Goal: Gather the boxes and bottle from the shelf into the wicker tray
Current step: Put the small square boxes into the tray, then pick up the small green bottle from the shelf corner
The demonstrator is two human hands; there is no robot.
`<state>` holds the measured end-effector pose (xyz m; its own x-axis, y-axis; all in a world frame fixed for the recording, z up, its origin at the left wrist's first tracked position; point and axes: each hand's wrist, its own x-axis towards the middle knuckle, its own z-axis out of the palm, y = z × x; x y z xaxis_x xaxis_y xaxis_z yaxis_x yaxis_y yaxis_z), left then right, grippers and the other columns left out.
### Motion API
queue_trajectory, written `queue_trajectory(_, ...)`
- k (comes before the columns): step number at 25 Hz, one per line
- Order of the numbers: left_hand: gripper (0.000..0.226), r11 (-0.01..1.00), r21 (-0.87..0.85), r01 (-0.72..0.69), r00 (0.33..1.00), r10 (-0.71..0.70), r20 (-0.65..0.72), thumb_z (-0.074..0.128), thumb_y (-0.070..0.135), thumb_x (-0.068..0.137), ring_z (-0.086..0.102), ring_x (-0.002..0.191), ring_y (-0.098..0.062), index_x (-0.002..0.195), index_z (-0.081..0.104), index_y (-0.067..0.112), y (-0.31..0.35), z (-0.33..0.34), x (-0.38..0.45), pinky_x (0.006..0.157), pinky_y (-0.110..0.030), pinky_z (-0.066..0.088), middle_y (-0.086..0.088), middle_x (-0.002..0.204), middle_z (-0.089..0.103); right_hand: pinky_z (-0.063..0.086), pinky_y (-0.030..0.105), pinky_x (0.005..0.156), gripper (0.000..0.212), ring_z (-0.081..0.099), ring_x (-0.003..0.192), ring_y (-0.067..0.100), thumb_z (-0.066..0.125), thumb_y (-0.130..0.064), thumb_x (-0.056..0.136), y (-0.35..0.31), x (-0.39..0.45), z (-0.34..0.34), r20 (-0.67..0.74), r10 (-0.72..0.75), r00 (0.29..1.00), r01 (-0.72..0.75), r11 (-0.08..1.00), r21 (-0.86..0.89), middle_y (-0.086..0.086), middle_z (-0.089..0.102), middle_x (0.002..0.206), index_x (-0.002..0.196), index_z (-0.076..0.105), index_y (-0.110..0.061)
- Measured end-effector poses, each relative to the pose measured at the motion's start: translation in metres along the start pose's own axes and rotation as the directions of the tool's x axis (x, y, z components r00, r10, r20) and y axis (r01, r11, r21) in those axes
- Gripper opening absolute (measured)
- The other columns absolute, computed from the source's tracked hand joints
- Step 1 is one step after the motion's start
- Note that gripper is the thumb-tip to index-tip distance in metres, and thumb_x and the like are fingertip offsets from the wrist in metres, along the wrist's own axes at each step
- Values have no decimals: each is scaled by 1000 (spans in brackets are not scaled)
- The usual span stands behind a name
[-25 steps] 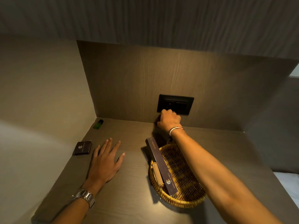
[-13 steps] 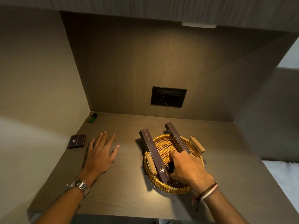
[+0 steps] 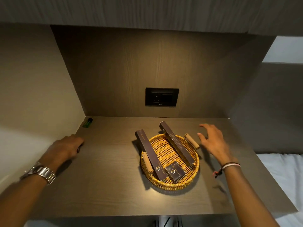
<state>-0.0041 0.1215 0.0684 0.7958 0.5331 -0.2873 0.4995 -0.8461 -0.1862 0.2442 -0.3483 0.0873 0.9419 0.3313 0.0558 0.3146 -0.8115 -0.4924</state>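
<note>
At the far left corner of the shelf (image 3: 105,185), against the side wall, a small green bottle (image 3: 87,123) lies on its side, its long axis running toward the back wall with the dark cap at the far end; it is not yet gathered. Nearer along the left edge, the left hand (image 3: 65,149) lies knuckles-up with fingers curled under, apparently closing over a small dark thing; whether it grips it cannot be told.

In the middle sits the wicker tray (image 3: 170,184). A long box (image 3: 150,155) leans over its left rim, far end jutting out toward the back. A small box (image 3: 174,171) lies near the front rim. A second long box (image 3: 177,143) slants from back-left to front-right, overhanging the back rim; both are probably too long to lie flat.

The right hand (image 3: 213,141) hovers just beside the tray's right handle (image 3: 192,141), fingers spread, holding nothing.
</note>
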Motion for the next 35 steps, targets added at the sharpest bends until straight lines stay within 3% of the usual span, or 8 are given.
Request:
queue_trajectory(2, 31, 999, 27, -27, 997, 29, -71, 57, 24, 89, 54, 102, -22, 120, 57, 26, 2, 0, -4, 81, -34, 47, -5, 115, 54, 31, 52, 118, 53, 36, 144, 33, 49, -38, 100, 28, -1, 28, 138, 35, 990, -17, 991, -131, 14, 37, 157, 149, 39, -21)
queue_trajectory(4, 30, 998, 39, -42, 998, 44, -54, 60, 28, 89, 55, 102, -22, 119, 58, 26, 6, -13, -10, 83, -33, 48, -5, 116, 56, 14, 49, 124, 58, 17, 153, 30, 36, -43, 102, 46, -9, 51, 107, -9, 994, 37, 965, -261, 14, 22, 165, 155, 28, -21)
queue_trajectory(8, 30, 964, -202, -175, 977, 145, -155, 70, 41, 83, 56, 91, -19, 105, 58, 25, 55, -65, -30, 75, -33, 46, -5, 109, 62, 14, 48, 124, 58, 16, 154, 29, 30, -43, 102, 45, -13, 61, 16, -67, 998, 68, 939, -336, 15, 23, 165, 155, 26, -22)
queue_trajectory(13, 49, 778, -329, -535, 826, 400, -396, 70, 51, 82, 57, 99, -19, 123, 58, 27, 190, -130, -64, 80, -36, 50, 1, 107, 58, 11, 47, 125, 57, 13, 154, 28, 30, -42, 102, 46, -16, 58, 14, -66, 998, 67, 940, -334, 14, 20, 166, 156, 24, -23)
queue_trajectory(20, 59, 823, -38, -566, 807, 545, -226, 73, 36, 84, 61, 112, -34, 133, 47, 16, 287, -96, -81, 89, -49, 53, -14, 122, 62, 14, 46, 125, 57, 15, 154, 27, 33, -43, 102, 45, -16, 56, -8, -74, 997, 68, 945, -319, 12, 22, 166, 155, 27, -24)
queue_trajectory(24, 41, 803, -22, -596, 790, 582, -192, 68, 35, 88, 62, 108, -33, 120, 56, 13, 289, -84, -83, 87, -48, 55, -13, 116, 63, 15, 46, 125, 57, 17, 154, 28, 33, -44, 102, 46, -16, 54, -15, -80, 997, 71, 942, -328, 13, 24, 165, 155, 28, -23)
queue_trajectory(30, 27, 784, -299, -544, 782, 344, -520, 55, 41, 95, 63, 95, -25, 107, 62, 18, 224, -106, -56, 74, -38, 51, -6, 105, 64, 11, 49, 125, 64, 8, 155, 30, 30, -48, 101, 63, -12, 60, 20, -91, 996, 92, 923, -373, 16, 12, 167, 158, 13, -26)
queue_trajectory(35, 23, 921, -354, -161, 898, -12, -439, 51, 25, 97, 61, 107, -36, 111, 61, 10, 114, -92, -5, 87, -47, 52, -16, 116, 61, 4, 48, 125, 74, 0, 155, 30, 30, -61, 98, 62, -9, 70, 50, -77, 996, 90, 921, -380, 16, 1, 168, 158, -1, -30)
